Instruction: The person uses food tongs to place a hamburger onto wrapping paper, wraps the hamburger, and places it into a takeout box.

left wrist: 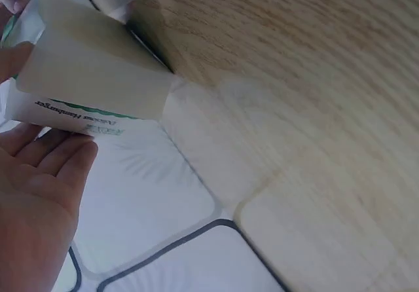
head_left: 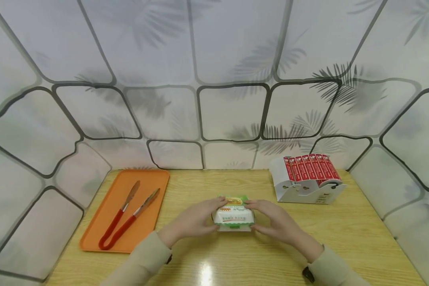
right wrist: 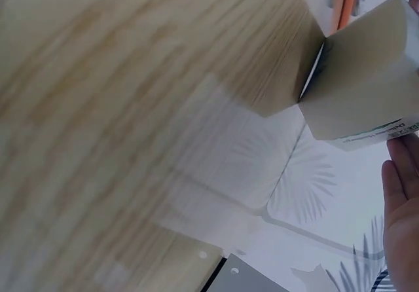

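Note:
A small white and green paper hamburger box (head_left: 234,216) is between my two hands near the middle of the table. Printed on its top is a burger picture, and a green wavy band runs along its front. My left hand (head_left: 196,216) grips its left side, fingers toward the far side and thumb nearer me. On the opposite side, my right hand (head_left: 277,222) holds it the same way. The left wrist view shows the box's plain side wall (left wrist: 98,63) with the left fingers (left wrist: 49,151) against its printed face. What is inside the box is hidden.
An orange tray (head_left: 93,238) lies on the left, with red-handled metal tongs (head_left: 116,228) on it. At the back right stands a white holder (head_left: 307,194) with several red packets (head_left: 309,169) in a row. Patterned panels (head_left: 232,115) enclose the wooden table (head_left: 257,264) at the back and sides.

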Demonstrator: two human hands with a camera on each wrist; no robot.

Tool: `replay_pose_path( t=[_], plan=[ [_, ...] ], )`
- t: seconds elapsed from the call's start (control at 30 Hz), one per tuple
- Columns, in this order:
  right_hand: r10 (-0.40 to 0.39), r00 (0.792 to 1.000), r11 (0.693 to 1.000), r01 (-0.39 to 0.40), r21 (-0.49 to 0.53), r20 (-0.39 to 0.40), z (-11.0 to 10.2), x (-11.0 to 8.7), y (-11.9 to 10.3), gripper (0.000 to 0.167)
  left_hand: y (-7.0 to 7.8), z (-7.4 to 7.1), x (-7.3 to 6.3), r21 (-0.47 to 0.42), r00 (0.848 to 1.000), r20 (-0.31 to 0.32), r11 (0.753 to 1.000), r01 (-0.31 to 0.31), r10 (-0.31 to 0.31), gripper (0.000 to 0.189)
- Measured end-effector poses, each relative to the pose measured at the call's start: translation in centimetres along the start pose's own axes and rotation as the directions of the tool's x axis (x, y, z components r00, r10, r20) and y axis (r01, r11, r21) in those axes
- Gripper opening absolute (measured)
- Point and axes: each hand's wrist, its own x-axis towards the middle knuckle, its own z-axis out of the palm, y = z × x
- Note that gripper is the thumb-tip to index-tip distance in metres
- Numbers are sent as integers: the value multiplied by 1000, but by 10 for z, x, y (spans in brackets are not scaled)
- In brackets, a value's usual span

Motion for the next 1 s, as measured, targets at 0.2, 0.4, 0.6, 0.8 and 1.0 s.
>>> replay_pose_path(
  t=[0.2,0.4,0.6,0.8,1.0],
  plan=[
    [73,997,988,-69,138,-21,0,1,2,66,-9,3,-6,-250,998,-41,967,43,-55,72],
    [157,988,974,-154,167,-5,4,3,2,61,-11,13,-10,-357,991,-90,932,58,-96,68],
    [217,976,963,-212,165,-15,6,6,-1,56,-7,26,-8,-462,984,-121,884,62,-132,70],
    [248,969,956,-244,162,-6,8,10,-1,53,0,36,-3,-570,961,-144,813,115,-237,97],
    [290,957,940,-289,181,22,9,11,-1,50,4,43,4,-656,938,-188,748,101,-291,104]
  ],
)
